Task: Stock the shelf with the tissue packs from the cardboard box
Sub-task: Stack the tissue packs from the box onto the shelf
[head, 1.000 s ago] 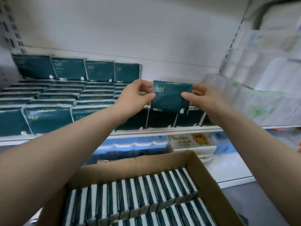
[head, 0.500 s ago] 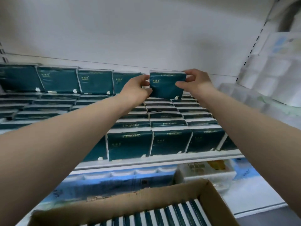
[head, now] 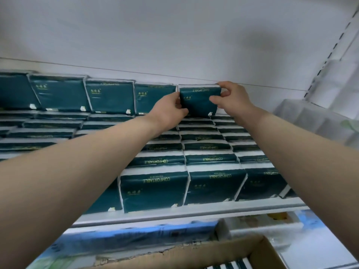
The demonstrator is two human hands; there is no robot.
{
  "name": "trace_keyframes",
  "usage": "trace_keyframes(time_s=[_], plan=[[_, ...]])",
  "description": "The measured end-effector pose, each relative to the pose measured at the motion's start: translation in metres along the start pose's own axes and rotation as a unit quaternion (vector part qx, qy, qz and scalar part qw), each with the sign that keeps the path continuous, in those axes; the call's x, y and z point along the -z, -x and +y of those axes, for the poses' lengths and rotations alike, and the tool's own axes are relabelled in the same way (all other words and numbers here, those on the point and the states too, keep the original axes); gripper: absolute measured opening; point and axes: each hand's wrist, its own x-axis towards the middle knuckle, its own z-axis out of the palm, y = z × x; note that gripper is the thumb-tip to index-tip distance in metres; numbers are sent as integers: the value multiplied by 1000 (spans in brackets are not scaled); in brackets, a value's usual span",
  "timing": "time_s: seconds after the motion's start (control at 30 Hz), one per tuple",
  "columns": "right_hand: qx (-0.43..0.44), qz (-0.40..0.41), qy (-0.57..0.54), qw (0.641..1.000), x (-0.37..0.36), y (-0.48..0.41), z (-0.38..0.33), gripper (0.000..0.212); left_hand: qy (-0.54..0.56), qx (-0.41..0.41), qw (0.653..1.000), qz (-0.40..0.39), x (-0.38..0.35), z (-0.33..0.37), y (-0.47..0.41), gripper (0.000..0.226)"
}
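Dark green film wraps the tissue pack (head: 198,101) that you hold upright between both hands, just above the middle of the frame, at the back of the shelf (head: 194,212). Your left hand (head: 170,111) grips the pack's left edge with curled fingers. Your right hand (head: 232,100) pinches the right edge, thumb on the front face and fingers over the top corner. The pack stands at the right end of the back row (head: 110,98) of matching green packs, just beside the last of them and close against the white back panel (head: 174,35). Whether its lower edge rests on the packs beneath or hangs just above them, you cannot tell.

Between that row and the shelf's front lip, more packs (head: 209,158) sit in close files, gold lettering on their tops reading COMFORTABLE upside down. The front row (head: 153,189) shows its green faces towards you, touching side by side.

At the bottom of the frame you see the cardboard box (head: 174,258), its upper edge ragged. In its lower right part, green-and-white striped pack edges (head: 235,265) show. Blue packages (head: 136,235) lie on the level below the shelf, behind the box. At the right of the frame, pale wrapped bundles (head: 310,119) sit blurred beside the green stock
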Motion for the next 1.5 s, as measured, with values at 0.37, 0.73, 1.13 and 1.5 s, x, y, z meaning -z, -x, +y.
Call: trace_keyframes(time_s=[0.37,0.73,1.13,1.5], plan=[[-40,-1,0,999,-10,7,9,32,-34,21,999,-14,-4,-2,2,64],[0,-3,12,1000,18,72,-10,39,-14,-19,1000,18,1,31,44,52],[50,18,-56,997,31,229,-16,32,61,-105,993,-15,-16,56,171,35],[-55,-54,-87,993,-31,376,36,29,69,3,994,-82,-21,-28,310,32]])
